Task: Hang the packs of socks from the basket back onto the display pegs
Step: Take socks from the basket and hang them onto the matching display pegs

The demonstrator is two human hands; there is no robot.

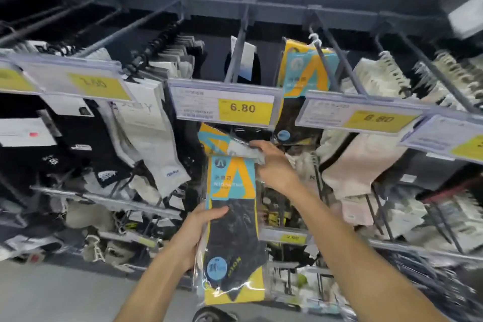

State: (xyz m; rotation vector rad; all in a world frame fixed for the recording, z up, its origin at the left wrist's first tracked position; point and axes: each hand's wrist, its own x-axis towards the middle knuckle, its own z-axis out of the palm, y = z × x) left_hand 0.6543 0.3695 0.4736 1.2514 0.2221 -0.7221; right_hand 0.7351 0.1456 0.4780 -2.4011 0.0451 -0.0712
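Note:
A stack of sock packs [232,230] with yellow and teal cards and dark socks stands upright in front of the display. My left hand [198,230] grips the stack's left edge at mid height, thumb across the front. My right hand [271,165] holds the top of the stack, fingers curled over the bent-forward header of a pack. One matching pack [304,73] hangs on a peg [337,60] up and to the right by a white hook. The peg [239,42] over the 6.80 tag [244,108] carries one dark pack far back.
Pegs of white, grey and black socks [146,123] crowd the left, cream socks [366,154] the right. Price-tag rails [360,115] jut out at peg ends. A lower row of pegs [109,201] runs behind my arms. A dark rounded object [214,315] shows at the bottom edge.

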